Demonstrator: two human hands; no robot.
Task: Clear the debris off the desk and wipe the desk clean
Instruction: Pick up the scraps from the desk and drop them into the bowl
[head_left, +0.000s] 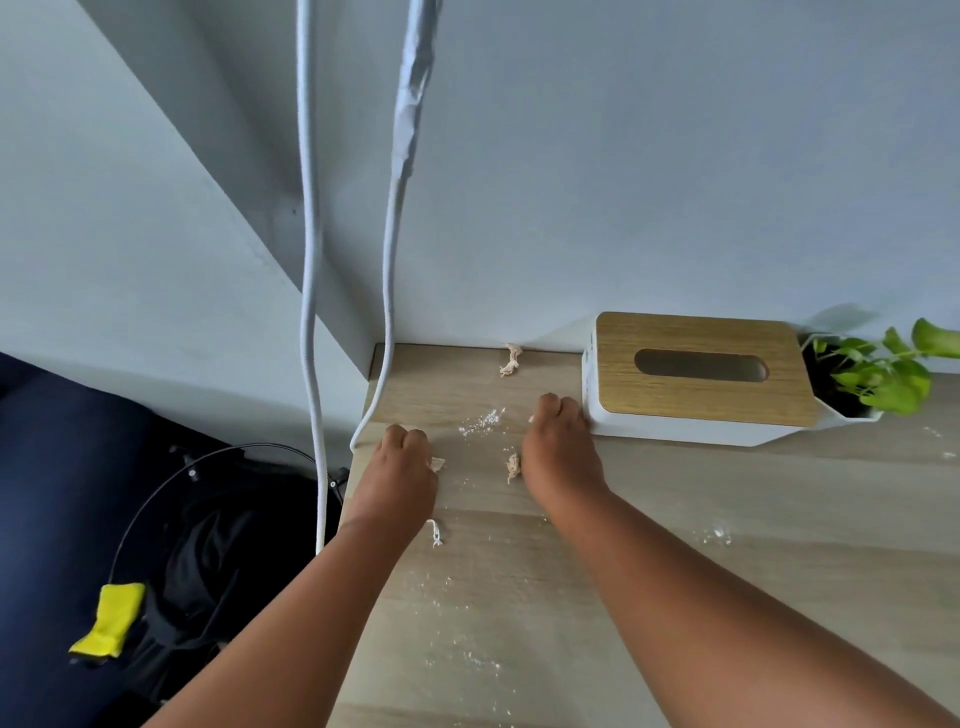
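The wooden desk (675, 519) carries scattered debris. A tan crumpled scrap (510, 359) lies at the back edge by the wall. Another tan scrap (513, 466) sits just left of my right hand (558, 447), whose fingers are curled; a bit of scrap shows at its knuckles. My left hand (405, 467) is curled near the desk's left edge, with a tan scrap (436, 464) peeking out at its thumb side. A small white twisted scrap (435, 532) lies beside my left wrist. White powder (480, 422) is sprinkled between the hands and further crumbs (467, 660) lie nearer me.
A white tissue box with a wooden lid (696, 374) stands at the back, touching my right hand. A potted green plant (878, 374) is to its right. Two white cables (311, 260) hang down at the left. A yellow cloth (111, 616) lies on dark things below the desk.
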